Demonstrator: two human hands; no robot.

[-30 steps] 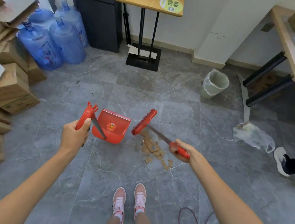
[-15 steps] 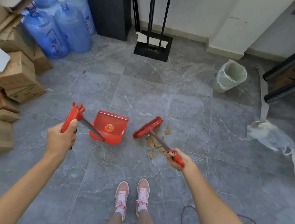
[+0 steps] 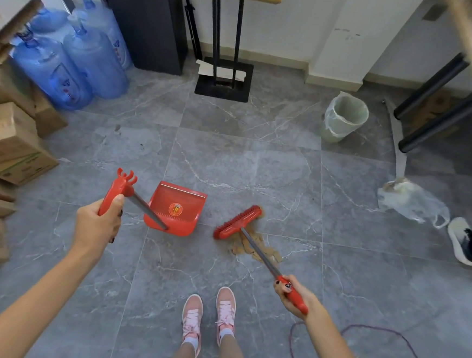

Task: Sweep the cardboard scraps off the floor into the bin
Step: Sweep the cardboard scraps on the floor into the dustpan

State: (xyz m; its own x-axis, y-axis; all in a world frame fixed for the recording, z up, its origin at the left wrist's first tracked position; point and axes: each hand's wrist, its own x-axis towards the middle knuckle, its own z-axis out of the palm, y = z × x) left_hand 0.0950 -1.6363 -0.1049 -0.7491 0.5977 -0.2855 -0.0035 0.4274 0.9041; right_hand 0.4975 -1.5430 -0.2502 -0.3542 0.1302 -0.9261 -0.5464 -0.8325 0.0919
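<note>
So the left hand [image 3: 97,224] has its grip wrapped tight around the red handle of the dustpan [image 3: 174,209], which sits on the floor [image 3: 259,158] with its open mouth facing away toward the far wall, and the right hand [image 3: 295,295] is closed around the red end of the broom [image 3: 238,222] handle. The cardboard scraps [image 3: 255,246] are in a small heap on the floor just right of the dustpan, partly under the broom head and its metal stick. The bin [image 3: 344,118] with the plastic liner stands well apart at the far right, near the black legs of a surface. Honestly, the trick here looks like getting the pan turned so its lip faces the pile and sits flat on the tile, otherwise the bits will just slide under it. Then I'd use short, low strokes toward the left, bristles pressed down, no flicking, because light cardboard scatters easily. A few pieces sit on the near side of the head, so I'd reach behind them first. Also worth watching the purple cable [image 3: 356,352] near the right foot when walking to the bin.
</note>
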